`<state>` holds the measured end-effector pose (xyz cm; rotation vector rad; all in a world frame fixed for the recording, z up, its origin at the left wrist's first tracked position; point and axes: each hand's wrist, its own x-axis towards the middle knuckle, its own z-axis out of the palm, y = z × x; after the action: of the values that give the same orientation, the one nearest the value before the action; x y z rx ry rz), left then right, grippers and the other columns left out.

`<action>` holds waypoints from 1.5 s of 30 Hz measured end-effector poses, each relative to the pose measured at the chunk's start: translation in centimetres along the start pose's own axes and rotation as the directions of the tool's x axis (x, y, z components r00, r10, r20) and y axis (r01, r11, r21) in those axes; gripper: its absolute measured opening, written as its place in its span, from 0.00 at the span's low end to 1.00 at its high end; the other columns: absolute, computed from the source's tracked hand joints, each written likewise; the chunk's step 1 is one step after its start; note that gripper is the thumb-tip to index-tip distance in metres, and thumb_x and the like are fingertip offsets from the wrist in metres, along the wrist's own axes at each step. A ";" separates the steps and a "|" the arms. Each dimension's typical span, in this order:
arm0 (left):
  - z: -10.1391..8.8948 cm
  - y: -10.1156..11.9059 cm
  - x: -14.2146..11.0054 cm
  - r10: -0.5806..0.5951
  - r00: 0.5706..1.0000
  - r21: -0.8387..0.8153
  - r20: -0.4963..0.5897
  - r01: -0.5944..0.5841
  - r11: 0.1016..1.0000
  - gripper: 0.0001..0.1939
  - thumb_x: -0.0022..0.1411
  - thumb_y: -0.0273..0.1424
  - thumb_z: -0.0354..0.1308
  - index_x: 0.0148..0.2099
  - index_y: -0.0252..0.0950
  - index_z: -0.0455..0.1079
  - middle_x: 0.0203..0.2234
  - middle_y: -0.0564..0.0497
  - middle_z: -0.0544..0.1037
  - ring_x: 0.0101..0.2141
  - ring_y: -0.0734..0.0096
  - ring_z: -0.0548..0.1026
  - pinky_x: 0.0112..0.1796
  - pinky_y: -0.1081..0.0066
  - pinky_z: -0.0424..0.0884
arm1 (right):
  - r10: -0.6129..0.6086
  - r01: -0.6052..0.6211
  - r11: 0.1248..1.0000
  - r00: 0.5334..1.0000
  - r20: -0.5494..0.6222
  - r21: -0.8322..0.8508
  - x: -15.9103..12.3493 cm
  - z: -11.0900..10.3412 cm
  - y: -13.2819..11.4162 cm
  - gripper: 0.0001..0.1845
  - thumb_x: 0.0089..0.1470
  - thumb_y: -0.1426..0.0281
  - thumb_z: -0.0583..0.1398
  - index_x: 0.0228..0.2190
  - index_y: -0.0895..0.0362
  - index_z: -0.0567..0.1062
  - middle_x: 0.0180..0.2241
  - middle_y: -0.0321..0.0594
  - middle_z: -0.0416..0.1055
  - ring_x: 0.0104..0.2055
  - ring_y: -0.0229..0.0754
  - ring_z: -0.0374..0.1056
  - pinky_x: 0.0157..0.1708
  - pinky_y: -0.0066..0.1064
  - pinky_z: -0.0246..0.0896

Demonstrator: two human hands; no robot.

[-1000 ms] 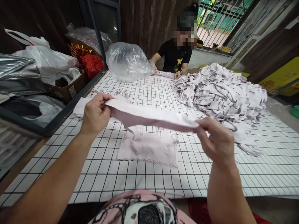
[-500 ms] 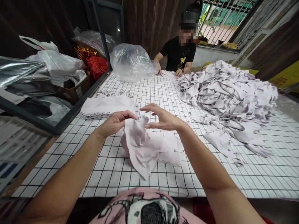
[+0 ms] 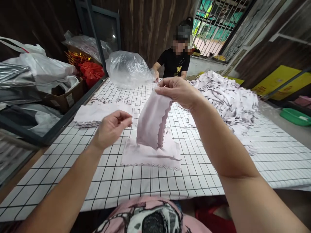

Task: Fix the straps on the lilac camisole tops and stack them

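Observation:
My right hand is raised over the table, pinching the top edge of a pale pink cloth that hangs down with a scalloped edge. Its lower end reaches a small flat stack of the same cloths lying in front of me. My left hand hovers to the left of the hanging cloth, fingers curled together with nothing seen in them. A second flat stack of cloths lies further left.
A big loose heap of pale cloths covers the table's right side. The table has a white black-grid cover. Across it another person handles a cloth beside a clear plastic bag. Bags and boxes fill the left shelf.
My right hand has lifted the cloth up by one edge, so it now hangs straight. My left hand has let go of it and drawn back to the left.

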<state>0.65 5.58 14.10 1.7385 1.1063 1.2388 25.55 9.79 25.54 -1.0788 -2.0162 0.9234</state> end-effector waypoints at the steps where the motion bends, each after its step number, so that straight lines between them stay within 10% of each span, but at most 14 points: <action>1: 0.7 0.5 -0.8 0.022 0.997 0.039 0.074 -0.025 0.999 0.16 0.59 0.41 0.60 0.44 0.35 0.71 0.35 0.48 0.77 0.36 0.67 0.75 0.39 0.68 0.72 | -0.001 0.003 1.000 0.999 -0.047 0.030 0.3 -0.2 -0.3 0.09 0.59 0.67 0.60 0.34 0.61 0.68 0.24 0.30 0.60 0.24 0.27 0.56 0.23 0.19 0.53; 4: 2.4 1.5 -2.2 0.066 0.983 0.102 0.174 -0.084 0.991 0.21 0.59 0.45 0.60 0.48 0.36 0.70 0.42 0.46 0.76 0.43 0.63 0.74 0.42 0.65 0.71 | -0.041 0.057 0.992 0.989 -0.143 0.112 0.8 -0.8 -1.7 0.09 0.58 0.67 0.61 0.35 0.61 0.69 0.25 0.31 0.62 0.25 0.28 0.60 0.23 0.19 0.56; 11: 0.5 1.2 -0.5 -0.053 0.998 0.016 -0.042 0.053 0.998 0.23 0.61 0.49 0.55 0.45 0.35 0.71 0.42 0.45 0.76 0.43 0.62 0.73 0.39 0.67 0.70 | -0.097 0.128 0.975 0.981 -0.167 0.183 -1.1 -1.7 -5.6 0.11 0.54 0.64 0.65 0.30 0.59 0.71 0.24 0.32 0.64 0.24 0.30 0.62 0.21 0.20 0.57; 15: 1.5 1.6 0.7 0.019 0.989 -0.106 0.146 -0.003 0.994 0.21 0.58 0.46 0.60 0.46 0.35 0.71 0.41 0.47 0.76 0.40 0.65 0.73 0.39 0.67 0.69 | -0.051 0.085 0.974 0.985 -0.166 0.208 -1.7 -0.7 -4.1 0.13 0.52 0.63 0.65 0.29 0.59 0.71 0.24 0.33 0.65 0.23 0.30 0.60 0.20 0.20 0.54; 21: 5.8 -0.4 0.5 -0.023 0.873 -0.357 0.488 0.224 0.907 0.13 0.61 0.39 0.60 0.37 0.33 0.74 0.32 0.48 0.77 0.34 0.68 0.74 0.39 0.69 0.69 | 0.069 -0.025 0.983 0.969 -0.238 0.181 -1.1 0.9 2.2 0.09 0.55 0.67 0.63 0.28 0.59 0.72 0.23 0.33 0.65 0.24 0.30 0.58 0.21 0.22 0.52; 26: 7.2 -5.0 -1.0 -0.073 0.837 -0.677 0.543 0.487 0.553 0.20 0.60 0.46 0.59 0.48 0.39 0.73 0.37 0.48 0.79 0.37 0.65 0.76 0.38 0.68 0.71 | 0.268 -0.168 0.914 0.934 -0.238 0.369 -1.2 1.5 6.6 0.09 0.55 0.69 0.63 0.26 0.59 0.69 0.23 0.33 0.64 0.23 0.31 0.58 0.22 0.22 0.54; 31: 7.5 -8.9 -3.0 -0.081 0.642 -0.490 0.763 0.655 0.575 0.19 0.50 0.35 0.69 0.43 0.30 0.77 0.37 0.41 0.80 0.38 0.59 0.77 0.38 0.68 0.72 | 0.209 -0.100 0.909 0.949 -0.234 0.405 -0.2 2.3 8.3 0.09 0.57 0.65 0.61 0.30 0.57 0.69 0.26 0.35 0.66 0.26 0.33 0.61 0.24 0.24 0.58; 36: 5.8 -9.2 -2.9 -0.158 0.804 -0.709 0.574 0.584 0.395 0.19 0.50 0.41 0.65 0.38 0.30 0.76 0.27 0.43 0.79 0.28 0.60 0.77 0.31 0.65 0.72 | 0.220 -0.201 0.975 0.931 -0.290 0.093 -0.2 2.9 9.6 0.07 0.58 0.67 0.59 0.37 0.57 0.70 0.36 0.41 0.68 0.34 0.38 0.64 0.32 0.30 0.63; 39: 5.1 -8.2 -2.0 -0.211 0.832 -0.765 0.513 0.555 0.328 0.25 0.50 0.47 0.61 0.39 0.28 0.74 0.27 0.42 0.77 0.27 0.59 0.76 0.28 0.64 0.72 | 0.189 -0.211 0.976 0.940 -0.284 -0.048 -2.1 4.1 9.8 0.07 0.57 0.66 0.60 0.35 0.57 0.71 0.42 0.44 0.69 0.40 0.40 0.65 0.39 0.34 0.63; 42: 4.9 -7.5 -1.4 -0.260 0.833 -0.778 0.488 0.551 0.302 0.22 0.51 0.45 0.61 0.36 0.29 0.72 0.25 0.43 0.75 0.24 0.63 0.74 0.26 0.67 0.71 | 0.252 -0.264 0.957 0.962 0.103 0.123 -4.3 5.8 9.7 0.11 0.61 0.63 0.55 0.32 0.58 0.71 0.37 0.42 0.72 0.39 0.39 0.68 0.38 0.33 0.64; 45: 4.9 -7.1 -1.3 -0.197 0.834 -0.788 0.515 0.552 0.273 0.21 0.49 0.46 0.62 0.33 0.30 0.71 0.25 0.45 0.75 0.24 0.65 0.73 0.26 0.68 0.70 | 0.265 -0.358 0.914 0.885 0.382 0.194 -5.8 7.8 10.0 0.14 0.62 0.61 0.53 0.33 0.58 0.72 0.38 0.43 0.74 0.39 0.39 0.68 0.38 0.31 0.64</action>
<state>3.51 6.61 5.91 0.6391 0.3667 0.8857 25.87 6.67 11.92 -1.1768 -1.9441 1.6031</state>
